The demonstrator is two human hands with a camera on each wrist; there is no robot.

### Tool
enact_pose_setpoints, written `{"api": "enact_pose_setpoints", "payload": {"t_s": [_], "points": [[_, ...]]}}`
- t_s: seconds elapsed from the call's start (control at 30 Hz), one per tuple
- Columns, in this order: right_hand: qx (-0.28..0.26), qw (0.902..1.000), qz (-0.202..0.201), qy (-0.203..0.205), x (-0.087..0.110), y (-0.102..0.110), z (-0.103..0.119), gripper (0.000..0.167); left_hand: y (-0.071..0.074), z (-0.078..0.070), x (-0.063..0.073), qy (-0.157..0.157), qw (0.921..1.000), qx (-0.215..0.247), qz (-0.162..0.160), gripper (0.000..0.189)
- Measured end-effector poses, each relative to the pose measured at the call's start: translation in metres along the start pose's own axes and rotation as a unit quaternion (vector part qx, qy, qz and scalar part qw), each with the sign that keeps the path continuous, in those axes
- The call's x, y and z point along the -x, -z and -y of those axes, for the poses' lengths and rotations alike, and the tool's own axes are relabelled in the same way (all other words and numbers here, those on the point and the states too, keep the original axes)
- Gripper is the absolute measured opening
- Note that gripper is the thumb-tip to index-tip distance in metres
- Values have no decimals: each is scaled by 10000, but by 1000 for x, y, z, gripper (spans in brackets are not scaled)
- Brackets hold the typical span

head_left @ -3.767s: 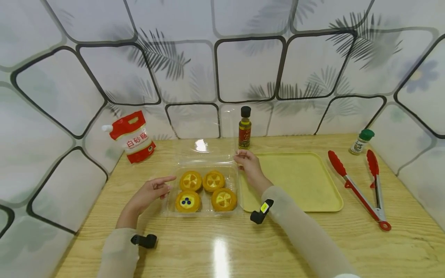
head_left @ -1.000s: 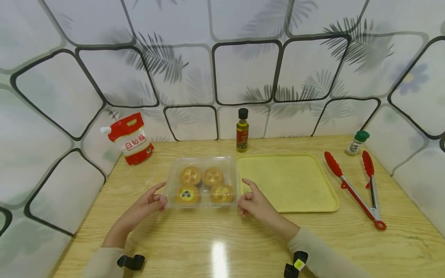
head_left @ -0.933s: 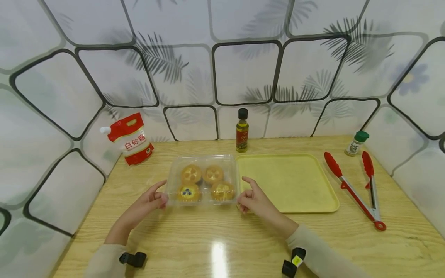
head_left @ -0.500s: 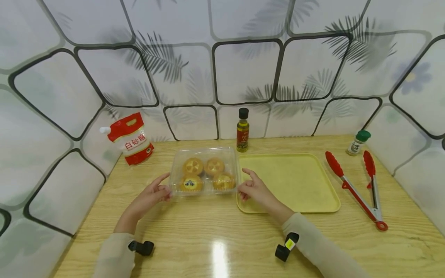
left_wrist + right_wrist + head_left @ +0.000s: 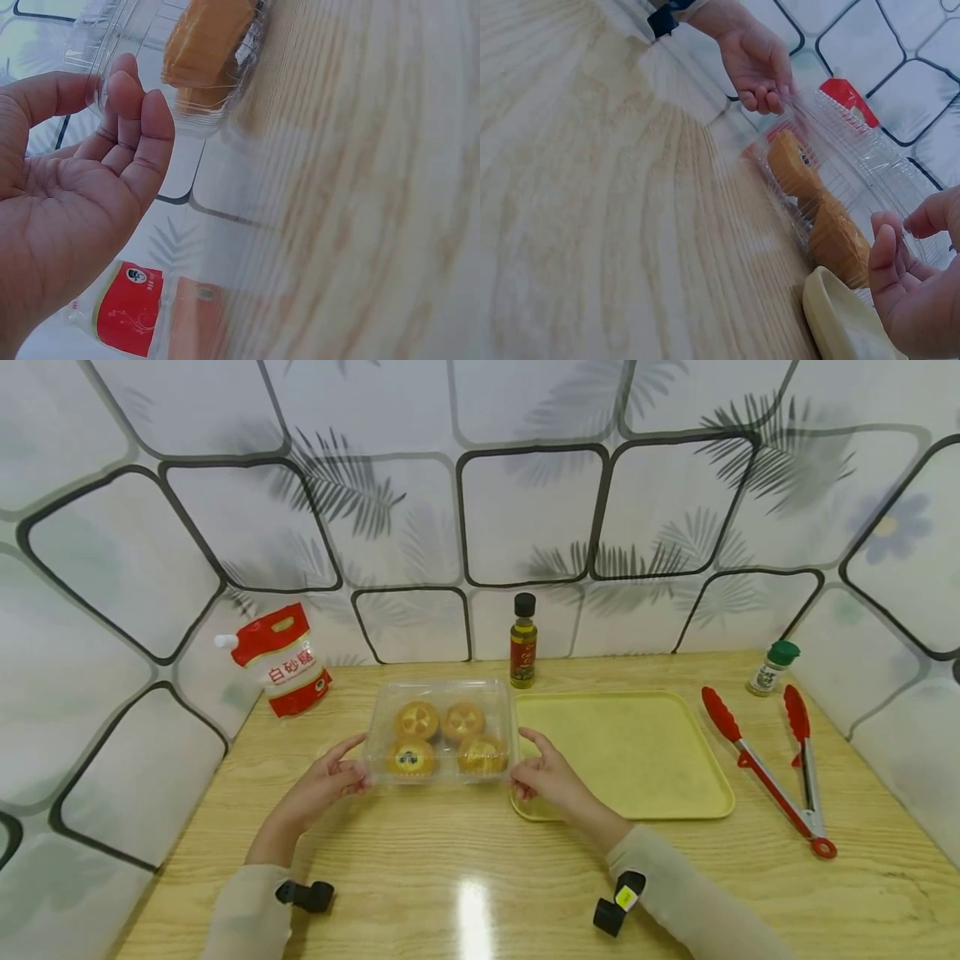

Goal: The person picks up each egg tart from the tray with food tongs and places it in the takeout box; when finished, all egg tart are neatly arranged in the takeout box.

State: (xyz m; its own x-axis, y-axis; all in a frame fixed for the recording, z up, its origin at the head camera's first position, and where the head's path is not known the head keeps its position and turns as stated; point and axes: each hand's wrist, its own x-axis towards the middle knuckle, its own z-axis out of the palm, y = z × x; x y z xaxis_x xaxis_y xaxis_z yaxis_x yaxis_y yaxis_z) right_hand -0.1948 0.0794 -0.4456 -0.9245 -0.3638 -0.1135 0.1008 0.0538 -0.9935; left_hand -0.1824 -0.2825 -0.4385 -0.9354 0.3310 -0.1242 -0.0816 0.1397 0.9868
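A clear plastic clamshell box [image 5: 442, 687], its lid down, stands at the middle of the table with several golden egg tarts [image 5: 462, 722] inside. The front left tart [image 5: 408, 758] bears dark blue dots. At the box's left side, my left hand [image 5: 318, 789] pinches the rim between thumb and fingers, as the left wrist view shows up close. My right hand [image 5: 555, 777] pinches the opposite rim, over the left edge of a yellow tray [image 5: 630, 752]. In the right wrist view both hands grip the box's rim.
A red and white sugar pouch [image 5: 288, 664] stands back left. An oil bottle [image 5: 523, 643] is behind the box. To the tray's right lie red-tipped tongs [image 5: 780, 785], spread apart, near a green-capped shaker [image 5: 772, 668]. A patterned wall backs the wooden table [image 5: 420, 885].
The lid, raised earlier with my right hand at its corner, now covers the tarts. Both hands took hold of the box's sides, and it moved slightly away from me.
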Motion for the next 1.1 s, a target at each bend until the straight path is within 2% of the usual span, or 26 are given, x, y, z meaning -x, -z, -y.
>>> {"api": "enact_pose_setpoints", "payload": {"t_s": [0.23, 0.47, 0.63, 0.87, 1.1], "points": [[-224, 9996, -139, 76, 4, -4, -2, 74, -1, 2, 1, -289, 9993, 179, 123, 69], [-82, 9994, -58, 335, 7, -6, -3, 74, -3, 3, 3, -403, 9990, 185, 44, 74], [-147, 9994, 61, 313, 7, -4, -5, 71, -2, 5, 4, -538, 9978, 300, 256, 73], [-314, 9988, 252, 262, 7, 0, -7, 69, 1, 9, 7, -415, 9980, 262, 402, 71], [-258, 9989, 357, 156, 9, 5, -9, 72, 4, 9, 9, -436, 9967, 293, 617, 69]]}}
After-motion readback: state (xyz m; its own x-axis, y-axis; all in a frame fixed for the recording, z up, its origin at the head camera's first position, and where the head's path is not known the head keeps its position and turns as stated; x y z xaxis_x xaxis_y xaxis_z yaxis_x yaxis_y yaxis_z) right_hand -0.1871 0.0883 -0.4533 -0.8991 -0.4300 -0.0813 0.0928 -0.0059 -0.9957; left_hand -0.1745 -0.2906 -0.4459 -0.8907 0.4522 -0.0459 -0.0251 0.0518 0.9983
